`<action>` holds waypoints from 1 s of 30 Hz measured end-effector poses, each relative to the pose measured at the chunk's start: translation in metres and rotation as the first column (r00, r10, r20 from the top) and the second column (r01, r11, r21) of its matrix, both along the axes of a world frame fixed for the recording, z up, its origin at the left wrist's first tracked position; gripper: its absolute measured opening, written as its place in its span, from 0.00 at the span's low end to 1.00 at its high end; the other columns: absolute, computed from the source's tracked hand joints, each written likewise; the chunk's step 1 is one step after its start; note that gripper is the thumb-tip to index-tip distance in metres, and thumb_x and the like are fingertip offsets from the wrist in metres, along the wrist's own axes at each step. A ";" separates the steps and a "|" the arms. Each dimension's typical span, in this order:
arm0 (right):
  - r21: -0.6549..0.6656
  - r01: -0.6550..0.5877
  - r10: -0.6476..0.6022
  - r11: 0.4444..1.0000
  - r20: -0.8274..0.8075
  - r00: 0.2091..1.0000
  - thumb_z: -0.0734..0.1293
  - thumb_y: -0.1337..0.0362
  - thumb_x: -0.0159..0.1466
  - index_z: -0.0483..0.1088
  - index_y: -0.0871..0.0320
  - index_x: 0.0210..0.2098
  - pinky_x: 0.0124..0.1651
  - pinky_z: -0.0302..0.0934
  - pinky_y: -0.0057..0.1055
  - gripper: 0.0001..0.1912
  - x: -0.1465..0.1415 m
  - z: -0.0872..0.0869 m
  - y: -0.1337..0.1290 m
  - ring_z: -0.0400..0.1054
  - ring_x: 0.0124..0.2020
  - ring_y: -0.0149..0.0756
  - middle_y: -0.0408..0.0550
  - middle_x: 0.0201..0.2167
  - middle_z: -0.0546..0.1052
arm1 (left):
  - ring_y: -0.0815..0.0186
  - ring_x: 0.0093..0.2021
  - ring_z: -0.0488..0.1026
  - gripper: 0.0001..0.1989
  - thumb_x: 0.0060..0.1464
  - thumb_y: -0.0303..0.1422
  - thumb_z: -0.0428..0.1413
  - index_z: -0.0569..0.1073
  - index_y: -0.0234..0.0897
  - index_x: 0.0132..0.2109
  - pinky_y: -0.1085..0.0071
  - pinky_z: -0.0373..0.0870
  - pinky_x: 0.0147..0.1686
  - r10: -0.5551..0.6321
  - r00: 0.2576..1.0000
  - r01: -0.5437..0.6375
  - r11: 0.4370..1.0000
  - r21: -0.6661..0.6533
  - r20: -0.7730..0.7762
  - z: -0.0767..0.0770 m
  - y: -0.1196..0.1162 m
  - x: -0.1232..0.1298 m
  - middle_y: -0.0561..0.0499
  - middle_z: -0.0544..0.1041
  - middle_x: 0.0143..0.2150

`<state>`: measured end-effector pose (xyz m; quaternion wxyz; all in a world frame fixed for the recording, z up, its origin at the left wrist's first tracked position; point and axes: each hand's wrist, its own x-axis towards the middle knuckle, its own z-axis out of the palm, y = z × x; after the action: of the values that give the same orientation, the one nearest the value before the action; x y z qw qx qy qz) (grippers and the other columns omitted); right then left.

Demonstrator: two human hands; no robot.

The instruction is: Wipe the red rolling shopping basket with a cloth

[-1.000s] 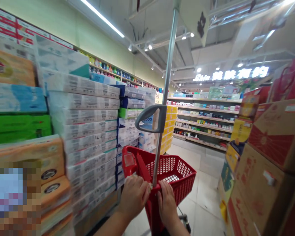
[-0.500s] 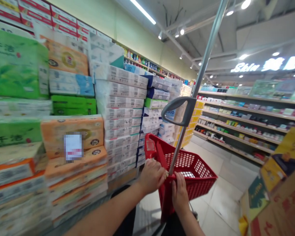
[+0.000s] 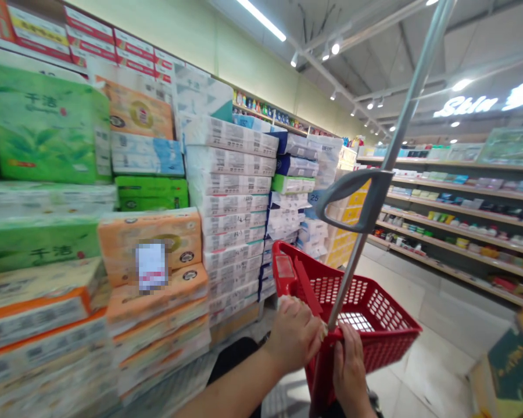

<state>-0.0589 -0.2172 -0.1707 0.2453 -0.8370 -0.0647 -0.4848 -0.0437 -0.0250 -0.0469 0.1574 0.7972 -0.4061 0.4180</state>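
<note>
Before me stands a red plastic shopping basket (image 3: 377,348) with perforated sides. A metal rod (image 3: 390,151) rises slantwise from near its close rim, with a grey looped handle (image 3: 368,215) on it. My left hand (image 3: 294,334) is closed on a pale, crumpled cloth or wipe, mostly hidden under the fingers, and rests against the rim left of the rod. Just right of the rod, my right hand (image 3: 352,368) grips the rim, its fingers hooked over the edge. A few loose folds of the pale cloth show beside the left fingers.
Stacked tissue packs line the left side, orange (image 3: 157,278), green (image 3: 47,128) and white (image 3: 235,191). Shelves of small goods (image 3: 457,215) run along the right. A cardboard carton (image 3: 505,371) stands at lower right on the tiled floor (image 3: 436,325).
The whole scene, with basket and both hands, has shifted rightward in view. The carton at lower right is now mostly out of frame. Both hands remain at the rim.
</note>
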 end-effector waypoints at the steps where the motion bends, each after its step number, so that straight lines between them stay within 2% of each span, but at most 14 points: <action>1: -0.002 -0.003 0.003 1.000 -0.001 1.000 0.51 0.57 0.71 0.57 0.59 0.60 0.59 0.55 0.58 0.22 0.000 -0.001 0.000 0.55 0.62 0.52 0.60 0.58 0.64 | 0.60 0.38 0.66 0.07 0.58 0.35 0.51 0.71 0.39 0.38 0.53 0.60 0.45 -0.008 1.000 0.008 1.000 -0.004 0.007 -0.002 0.001 0.001 0.47 0.71 0.35; 7: -0.046 0.043 -0.040 0.998 0.061 0.997 0.50 0.57 0.71 0.56 0.60 0.61 0.56 0.57 0.59 0.23 0.005 -0.005 0.008 0.57 0.59 0.55 0.62 0.55 0.65 | 0.60 0.37 0.66 0.07 0.55 0.36 0.53 0.71 0.38 0.38 0.54 0.61 0.42 -0.087 0.996 0.088 0.995 -0.045 0.031 -0.008 0.011 0.011 0.48 0.71 0.34; 12: -0.056 0.067 -0.063 0.996 0.078 0.995 0.50 0.56 0.71 0.57 0.61 0.61 0.55 0.57 0.59 0.23 0.017 -0.002 0.025 0.57 0.59 0.55 0.62 0.54 0.66 | 0.61 0.37 0.66 0.08 0.54 0.34 0.52 0.72 0.39 0.41 0.55 0.63 0.43 -0.143 0.989 0.147 0.973 -0.177 0.037 -0.014 0.025 0.028 0.48 0.73 0.33; 16: -0.050 0.065 -0.063 0.997 0.044 0.997 0.51 0.56 0.71 0.56 0.60 0.61 0.57 0.56 0.58 0.24 0.029 0.004 0.042 0.57 0.60 0.54 0.62 0.55 0.65 | 0.59 0.44 0.67 0.14 0.54 0.32 0.50 0.71 0.40 0.47 0.52 0.63 0.50 -0.147 0.989 0.147 0.948 -0.281 0.022 -0.024 0.038 0.045 0.46 0.75 0.41; 19: -0.043 0.061 -0.061 0.997 0.016 0.998 0.51 0.55 0.71 0.56 0.60 0.61 0.58 0.55 0.58 0.24 0.039 0.008 0.051 0.56 0.60 0.54 0.61 0.55 0.65 | 0.58 0.47 0.67 0.15 0.54 0.31 0.50 0.70 0.41 0.50 0.51 0.61 0.53 -0.140 0.990 0.132 0.945 -0.299 -0.007 -0.026 0.047 0.056 0.45 0.74 0.45; 22: -0.035 0.055 -0.055 0.998 -0.001 0.998 0.51 0.55 0.71 0.56 0.60 0.61 0.58 0.55 0.57 0.24 0.046 0.011 0.058 0.56 0.60 0.53 0.61 0.55 0.65 | 0.60 0.47 0.67 0.15 0.54 0.29 0.50 0.69 0.40 0.49 0.53 0.61 0.54 -0.150 0.988 0.138 0.954 -0.265 -0.024 -0.024 0.054 0.067 0.46 0.74 0.44; 25: -0.034 0.039 -0.040 0.999 -0.019 0.999 0.51 0.55 0.71 0.56 0.60 0.61 0.59 0.54 0.57 0.24 0.049 0.011 0.060 0.56 0.60 0.52 0.60 0.56 0.65 | 0.60 0.48 0.67 0.16 0.54 0.30 0.51 0.69 0.40 0.50 0.54 0.61 0.54 -0.156 0.988 0.151 0.973 -0.175 -0.017 -0.022 0.063 0.077 0.46 0.74 0.45; 28: -0.048 0.031 -0.032 0.998 -0.023 0.999 0.51 0.54 0.71 0.55 0.59 0.62 0.59 0.54 0.57 0.25 0.048 0.009 0.056 0.56 0.60 0.53 0.60 0.56 0.65 | 0.59 0.50 0.66 0.20 0.54 0.33 0.52 0.67 0.40 0.55 0.55 0.61 0.54 -0.241 0.970 0.241 0.971 -0.005 0.025 -0.017 0.078 0.089 0.45 0.73 0.49; 30: -0.057 0.032 -0.034 0.998 -0.028 0.999 0.51 0.53 0.71 0.54 0.59 0.63 0.59 0.54 0.58 0.25 0.048 0.006 0.053 0.56 0.60 0.54 0.60 0.57 0.64 | 0.59 0.51 0.67 0.22 0.55 0.34 0.53 0.66 0.41 0.57 0.57 0.62 0.54 -0.338 0.940 0.329 0.933 0.145 0.039 -0.008 0.089 0.097 0.46 0.73 0.52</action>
<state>-0.0113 -0.1645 -0.1645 0.2146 -0.8514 -0.0609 -0.4748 0.0536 0.0636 -0.0544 0.1583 0.7119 -0.5678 0.3817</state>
